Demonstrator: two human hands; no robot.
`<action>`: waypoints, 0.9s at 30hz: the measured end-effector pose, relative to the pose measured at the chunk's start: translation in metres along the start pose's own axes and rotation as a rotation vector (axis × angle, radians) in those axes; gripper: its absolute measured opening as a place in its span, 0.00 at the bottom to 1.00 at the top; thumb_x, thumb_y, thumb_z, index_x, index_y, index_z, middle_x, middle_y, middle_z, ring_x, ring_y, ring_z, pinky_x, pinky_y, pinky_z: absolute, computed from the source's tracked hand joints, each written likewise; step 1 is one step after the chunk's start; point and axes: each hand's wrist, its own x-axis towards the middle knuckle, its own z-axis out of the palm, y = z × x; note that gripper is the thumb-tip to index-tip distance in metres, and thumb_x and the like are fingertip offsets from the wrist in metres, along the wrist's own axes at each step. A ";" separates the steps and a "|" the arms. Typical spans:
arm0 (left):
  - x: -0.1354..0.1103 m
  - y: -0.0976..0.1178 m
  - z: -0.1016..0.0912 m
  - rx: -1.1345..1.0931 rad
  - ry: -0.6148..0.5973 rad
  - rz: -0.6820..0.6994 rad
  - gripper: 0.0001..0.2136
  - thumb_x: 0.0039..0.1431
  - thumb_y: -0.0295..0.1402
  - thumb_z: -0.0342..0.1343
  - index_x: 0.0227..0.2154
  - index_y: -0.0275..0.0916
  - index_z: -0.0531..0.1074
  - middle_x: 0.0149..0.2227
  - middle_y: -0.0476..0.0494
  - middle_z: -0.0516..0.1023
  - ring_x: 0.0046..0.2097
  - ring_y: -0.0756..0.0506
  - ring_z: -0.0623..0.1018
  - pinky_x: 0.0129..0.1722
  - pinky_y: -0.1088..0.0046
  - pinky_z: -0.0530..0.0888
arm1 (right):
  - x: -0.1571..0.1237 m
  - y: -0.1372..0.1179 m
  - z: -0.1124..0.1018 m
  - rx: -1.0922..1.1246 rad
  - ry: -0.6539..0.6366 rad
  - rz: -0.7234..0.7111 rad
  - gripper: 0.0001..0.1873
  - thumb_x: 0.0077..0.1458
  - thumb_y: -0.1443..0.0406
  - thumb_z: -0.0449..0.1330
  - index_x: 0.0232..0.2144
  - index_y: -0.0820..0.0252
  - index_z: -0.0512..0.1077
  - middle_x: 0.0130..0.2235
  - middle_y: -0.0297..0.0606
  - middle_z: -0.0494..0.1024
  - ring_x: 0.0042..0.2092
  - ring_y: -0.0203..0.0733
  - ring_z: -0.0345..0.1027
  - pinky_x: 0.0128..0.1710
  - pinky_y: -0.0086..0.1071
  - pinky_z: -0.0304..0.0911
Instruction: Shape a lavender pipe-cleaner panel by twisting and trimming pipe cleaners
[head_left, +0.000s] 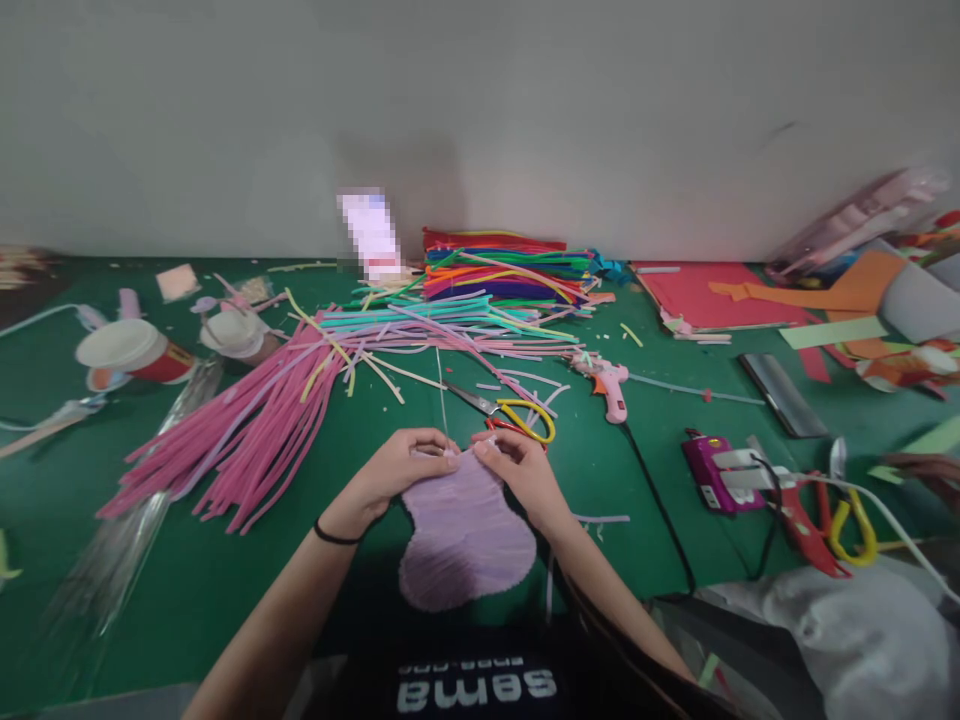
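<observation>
Panel of fuzzy lilac strands [469,545], flat and narrow-waisted, is pinched at its upper edge by the left hand [405,465] and right hand [521,468] (presumably so that edge is steadied) over the green tabletop [619,570].

Dim light; bright, pixelated screen [371,235]

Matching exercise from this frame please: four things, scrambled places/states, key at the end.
Things
1. power block
2. glue gun
3. lavender piece
4. fanned-out stems

Places/states
A. held between left hand and right hand
B. mostly pink, lying left of both hands
C. pale pink, with a black cord running from its grip
D. purple, with white plugs at it

Pairs: 1-D, 2-C, 3-A, 4-B
</observation>
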 end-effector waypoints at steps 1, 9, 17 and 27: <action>0.000 0.001 0.000 0.015 -0.018 0.004 0.12 0.46 0.40 0.64 0.30 0.36 0.76 0.28 0.47 0.76 0.32 0.48 0.73 0.31 0.76 0.66 | -0.001 0.000 -0.001 0.029 -0.006 0.017 0.17 0.48 0.53 0.65 0.36 0.59 0.77 0.33 0.35 0.78 0.32 0.36 0.67 0.32 0.28 0.59; -0.001 0.005 0.002 0.112 -0.056 0.032 0.14 0.48 0.44 0.62 0.29 0.37 0.77 0.28 0.47 0.77 0.32 0.48 0.74 0.33 0.74 0.67 | -0.007 -0.005 -0.002 0.058 -0.029 0.055 0.17 0.44 0.55 0.68 0.34 0.58 0.76 0.31 0.33 0.76 0.30 0.34 0.65 0.30 0.27 0.60; 0.002 -0.002 0.006 -0.004 0.044 -0.020 0.13 0.43 0.42 0.65 0.25 0.36 0.75 0.24 0.49 0.73 0.27 0.50 0.70 0.25 0.77 0.64 | -0.007 -0.002 -0.002 0.020 -0.003 0.027 0.15 0.46 0.54 0.66 0.31 0.58 0.74 0.26 0.31 0.72 0.27 0.34 0.61 0.27 0.27 0.56; 0.001 -0.004 0.009 0.023 0.070 -0.015 0.14 0.43 0.42 0.65 0.25 0.36 0.74 0.24 0.49 0.72 0.27 0.50 0.70 0.25 0.78 0.63 | -0.006 -0.002 0.003 -0.082 0.037 -0.026 0.14 0.50 0.54 0.62 0.26 0.59 0.72 0.22 0.29 0.66 0.24 0.32 0.54 0.24 0.27 0.51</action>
